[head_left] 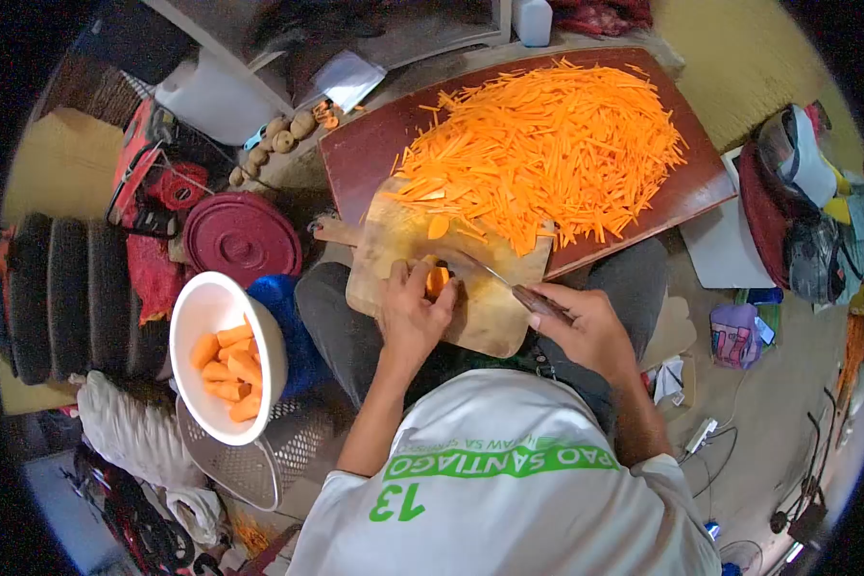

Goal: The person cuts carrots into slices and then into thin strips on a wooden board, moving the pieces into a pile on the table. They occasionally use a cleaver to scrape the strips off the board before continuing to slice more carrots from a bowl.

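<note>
On the wooden cutting board [374, 264] my left hand [413, 312] has its fingers closed around a carrot piece [437, 281]. My right hand [586, 331] grips a knife [544, 303] by its brown handle. Its blade points up and left across the board, close to the carrot. A loose carrot slice [438, 227] lies just beyond my left fingers. Past the board's far edge, a large heap of carrot strips [557, 144] covers much of a dark red tabletop [360, 154], and some strips spill onto the board.
At my left stands a white bowl [276, 355] with several peeled carrots [230, 370], above a plastic basket [226, 451]. Behind it is a maroon lid [243, 240]. Several round brown vegetables [283, 141] lie on the floor. A purple bag [736, 336] and cables are at the right.
</note>
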The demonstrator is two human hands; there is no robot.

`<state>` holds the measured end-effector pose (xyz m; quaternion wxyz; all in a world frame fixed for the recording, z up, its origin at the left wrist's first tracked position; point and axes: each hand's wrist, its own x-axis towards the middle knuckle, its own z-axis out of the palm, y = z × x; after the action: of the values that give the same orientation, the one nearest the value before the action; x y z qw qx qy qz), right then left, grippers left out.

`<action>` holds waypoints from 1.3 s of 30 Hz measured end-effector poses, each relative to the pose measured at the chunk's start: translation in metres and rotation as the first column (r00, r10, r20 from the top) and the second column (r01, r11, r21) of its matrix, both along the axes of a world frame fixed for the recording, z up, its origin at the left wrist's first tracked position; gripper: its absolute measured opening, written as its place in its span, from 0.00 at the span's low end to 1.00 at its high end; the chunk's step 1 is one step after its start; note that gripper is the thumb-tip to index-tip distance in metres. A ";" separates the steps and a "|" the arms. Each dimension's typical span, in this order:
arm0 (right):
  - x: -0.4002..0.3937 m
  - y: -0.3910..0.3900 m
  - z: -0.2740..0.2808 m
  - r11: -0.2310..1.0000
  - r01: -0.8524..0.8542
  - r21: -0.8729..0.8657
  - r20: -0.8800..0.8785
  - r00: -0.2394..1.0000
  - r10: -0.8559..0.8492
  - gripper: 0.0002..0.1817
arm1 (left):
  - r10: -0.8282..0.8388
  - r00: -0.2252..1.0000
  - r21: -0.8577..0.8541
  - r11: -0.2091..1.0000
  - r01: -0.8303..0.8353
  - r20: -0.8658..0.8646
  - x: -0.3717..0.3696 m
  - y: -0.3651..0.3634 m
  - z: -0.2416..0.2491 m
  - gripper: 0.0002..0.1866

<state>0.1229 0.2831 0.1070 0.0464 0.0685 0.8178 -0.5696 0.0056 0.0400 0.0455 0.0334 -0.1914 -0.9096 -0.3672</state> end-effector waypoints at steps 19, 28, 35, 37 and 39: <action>0.002 -0.032 -0.008 0.961 -0.133 0.242 -0.093 0.983 0.159 0.24 | -0.298 0.945 0.035 0.952 0.305 -0.135 0.008 0.001 -0.013 0.19; 0.023 -0.040 0.030 0.856 -0.301 0.421 0.261 0.944 0.203 0.28 | -0.422 0.900 -0.128 0.904 0.409 -0.109 0.004 -0.008 -0.019 0.23; -0.015 -0.042 -0.006 0.928 -0.205 0.312 -0.001 0.976 0.216 0.25 | -0.397 0.898 -0.115 0.917 0.382 -0.187 0.008 -0.005 -0.027 0.22; -0.019 -0.043 0.000 0.921 -0.229 0.314 0.038 0.973 0.229 0.24 | -0.385 0.909 -0.101 0.922 0.373 -0.161 0.008 -0.006 -0.025 0.24; -0.014 -0.042 0.008 0.898 -0.275 0.344 0.154 0.960 0.235 0.23 | -0.375 0.905 -0.078 0.927 0.367 -0.200 0.006 -0.005 -0.025 0.26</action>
<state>0.1085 0.2406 0.1152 0.1516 -0.0012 0.9068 -0.3933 0.0118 0.0348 0.0204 0.0558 -0.3993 -0.8548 -0.3268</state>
